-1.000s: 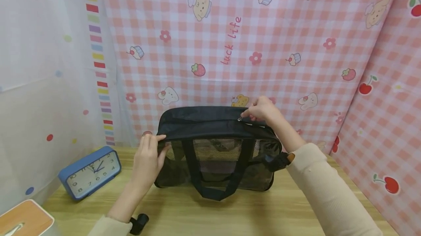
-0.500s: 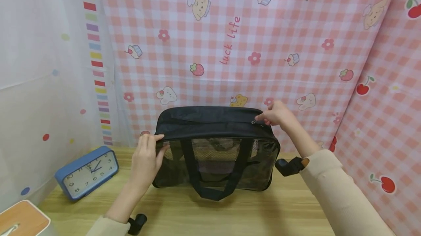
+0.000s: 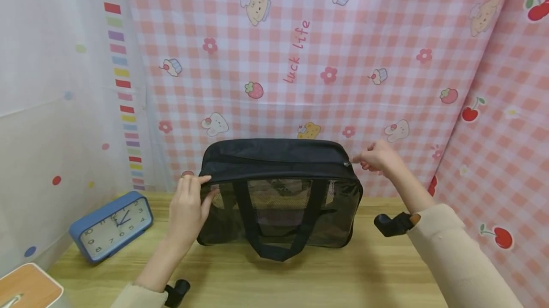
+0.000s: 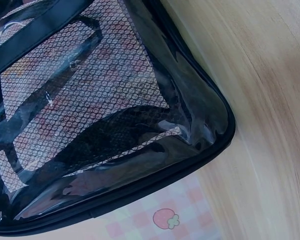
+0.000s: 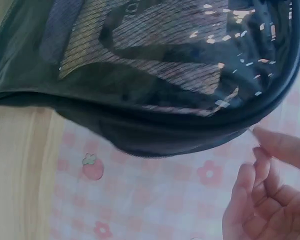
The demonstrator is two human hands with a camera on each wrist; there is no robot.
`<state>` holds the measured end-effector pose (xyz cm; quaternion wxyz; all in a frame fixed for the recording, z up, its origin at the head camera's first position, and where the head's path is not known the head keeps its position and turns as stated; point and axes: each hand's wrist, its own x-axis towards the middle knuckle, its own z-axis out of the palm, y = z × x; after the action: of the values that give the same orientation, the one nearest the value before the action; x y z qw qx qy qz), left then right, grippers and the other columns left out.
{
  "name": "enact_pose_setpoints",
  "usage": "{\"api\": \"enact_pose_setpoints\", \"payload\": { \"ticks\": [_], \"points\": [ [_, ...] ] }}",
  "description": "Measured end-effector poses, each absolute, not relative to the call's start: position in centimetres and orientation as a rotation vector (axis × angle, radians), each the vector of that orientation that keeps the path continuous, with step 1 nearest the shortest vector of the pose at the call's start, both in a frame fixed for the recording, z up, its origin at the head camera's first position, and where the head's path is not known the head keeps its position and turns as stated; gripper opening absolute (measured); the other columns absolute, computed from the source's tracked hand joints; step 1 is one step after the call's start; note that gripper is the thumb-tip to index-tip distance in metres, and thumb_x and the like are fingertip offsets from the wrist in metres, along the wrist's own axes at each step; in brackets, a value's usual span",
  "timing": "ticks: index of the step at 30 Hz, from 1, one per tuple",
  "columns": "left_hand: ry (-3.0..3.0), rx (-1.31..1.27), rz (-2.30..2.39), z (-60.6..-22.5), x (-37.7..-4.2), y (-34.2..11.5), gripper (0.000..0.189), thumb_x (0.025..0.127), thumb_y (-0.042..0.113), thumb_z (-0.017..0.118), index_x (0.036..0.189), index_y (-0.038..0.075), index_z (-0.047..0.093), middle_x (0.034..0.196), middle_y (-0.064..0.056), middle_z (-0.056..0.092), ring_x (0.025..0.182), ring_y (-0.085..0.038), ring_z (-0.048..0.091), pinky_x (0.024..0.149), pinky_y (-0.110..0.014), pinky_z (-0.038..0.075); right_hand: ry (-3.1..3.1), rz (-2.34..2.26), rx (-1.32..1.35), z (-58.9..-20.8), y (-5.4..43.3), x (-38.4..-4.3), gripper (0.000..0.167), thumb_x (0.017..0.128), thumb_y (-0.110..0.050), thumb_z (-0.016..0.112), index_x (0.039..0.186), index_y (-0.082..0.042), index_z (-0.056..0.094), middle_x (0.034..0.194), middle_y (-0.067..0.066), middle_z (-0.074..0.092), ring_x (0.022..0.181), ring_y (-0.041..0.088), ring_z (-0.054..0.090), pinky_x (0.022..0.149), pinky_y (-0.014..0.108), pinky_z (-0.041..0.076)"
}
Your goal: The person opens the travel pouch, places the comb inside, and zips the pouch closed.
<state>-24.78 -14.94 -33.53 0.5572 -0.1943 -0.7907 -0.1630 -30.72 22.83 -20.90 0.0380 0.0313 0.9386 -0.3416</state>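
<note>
A black bag (image 3: 274,170) with see-through and mesh panels stands upright on the table, its strap handle (image 3: 280,252) hanging down in front. At the bag's upper left corner, my left hand (image 3: 187,205) holds the edge, thumb at the front and fingers on top. My right hand (image 3: 379,158) pinches the small metal zipper pull (image 3: 347,164) at the right end of the top zipper. In the right wrist view, thumb and finger meet by the bag's edge (image 5: 230,122). The left wrist view shows the bag's clear side (image 4: 200,115), but not the hand.
A blue alarm clock (image 3: 112,226) stands left of the bag. A box with a wood-look lid (image 3: 30,286) sits at the near left corner. Pink checked cloth (image 3: 274,50) hangs close behind the bag and along the right; a whitish sheet (image 3: 43,84) hangs left.
My right hand has moved right along the bag's top, taking the zipper pull to the right end. My left hand keeps its hold on the left corner.
</note>
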Motion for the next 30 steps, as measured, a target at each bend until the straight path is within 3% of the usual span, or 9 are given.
{"api": "enact_pose_setpoints", "payload": {
  "ticks": [3,6,8,11,15,19,22,26,30],
  "points": [
    [-1.865,-0.464,-0.385,-33.5,-24.7,-15.0,0.037,0.072,0.010,0.075,0.098,-0.007,0.055,0.084,-0.017,0.051,0.068,-0.026,0.045,0.054,-0.031,0.039,2.875,-1.076,0.099,-21.3,23.4,-30.7,0.029,0.084,-0.021,0.061,0.061,-0.008,0.051,0.052,-0.004,0.052,0.046,0.007,0.041,0.047,0.022,0.033],
    [-1.862,-0.470,-0.390,-33.6,-24.7,-15.0,0.035,0.085,0.025,0.058,0.098,-0.006,0.055,0.084,-0.017,0.052,0.068,-0.026,0.044,0.053,-0.031,0.039,2.878,-1.108,0.106,-21.7,23.8,-30.7,0.022,0.084,-0.018,0.062,0.073,0.000,0.054,0.056,-0.003,0.052,0.049,0.006,0.046,0.049,0.020,0.039],
    [-1.861,-0.469,-0.389,-33.6,-24.7,-15.0,0.042,0.088,0.033,0.045,0.098,-0.006,0.055,0.084,-0.017,0.051,0.068,-0.025,0.044,0.053,-0.031,0.039,2.883,-1.117,0.113,-22.0,23.9,-30.7,0.023,0.084,-0.018,0.063,0.075,0.002,0.055,0.058,-0.002,0.053,0.050,0.006,0.048,0.050,0.019,0.042],
    [-1.861,-0.465,-0.389,-33.6,-24.7,-14.9,0.044,0.088,0.035,0.042,0.098,-0.006,0.055,0.083,-0.017,0.051,0.067,-0.025,0.044,0.053,-0.031,0.039,2.872,-1.144,0.122,-22.4,24.2,-30.8,0.022,0.083,-0.019,0.063,0.071,-0.002,0.055,0.059,-0.002,0.054,0.051,0.006,0.049,0.052,0.019,0.044],
    [-1.867,-0.463,-0.385,-33.5,-24.6,-14.9,0.042,0.087,0.033,0.044,0.098,-0.006,0.055,0.084,-0.017,0.052,0.068,-0.025,0.045,0.054,-0.031,0.039,2.898,-1.138,0.122,-23.3,24.9,-30.7,0.027,0.082,-0.017,0.062,0.057,-0.008,0.057,0.053,-0.005,0.054,0.052,0.006,0.049,0.052,0.019,0.045],
    [-1.870,-0.464,-0.387,-33.6,-24.7,-14.9,0.041,0.087,0.032,0.045,0.099,-0.006,0.055,0.084,-0.017,0.051,0.068,-0.025,0.044,0.054,-0.031,0.040,2.885,-1.145,0.141,-24.5,25.8,-30.5,0.025,0.084,-0.015,0.060,0.061,-0.006,0.057,0.057,-0.003,0.054,0.053,0.005,0.050,0.052,0.019,0.046],
    [-1.872,-0.465,-0.388,-33.6,-24.7,-14.9,0.035,0.084,0.026,0.055,0.099,-0.006,0.055,0.084,-0.017,0.052,0.067,-0.025,0.044,0.054,-0.031,0.040,2.854,-1.172,0.172,-25.2,26.3,-30.3,0.023,0.084,-0.018,0.062,0.067,-0.003,0.058,0.060,-0.002,0.054,0.054,0.006,0.050,0.052,0.020,0.046],
    [-1.870,-0.458,-0.390,-33.6,-24.8,-14.9,0.038,0.070,0.008,0.076,0.098,-0.006,0.055,0.084,-0.017,0.051,0.068,-0.025,0.044,0.053,-0.031,0.039,2.828,-1.210,0.202,-25.9,26.6,-30.4,0.025,0.083,-0.021,0.064,0.066,-0.004,0.057,0.057,-0.003,0.052,0.053,0.007,0.049,0.050,0.020,0.045],
    [-1.866,-0.453,-0.401,-33.6,-24.8,-14.9,0.044,0.062,0.001,0.080,0.098,-0.006,0.056,0.083,-0.016,0.051,0.069,-0.025,0.045,0.054,-0.032,0.040,2.778,-1.261,0.210,-26.7,26.9,-30.6,0.029,0.083,-0.019,0.064,0.064,-0.008,0.044,0.052,-0.005,0.050,0.045,0.004,0.047,0.046,0.019,0.041]
  ]
}}
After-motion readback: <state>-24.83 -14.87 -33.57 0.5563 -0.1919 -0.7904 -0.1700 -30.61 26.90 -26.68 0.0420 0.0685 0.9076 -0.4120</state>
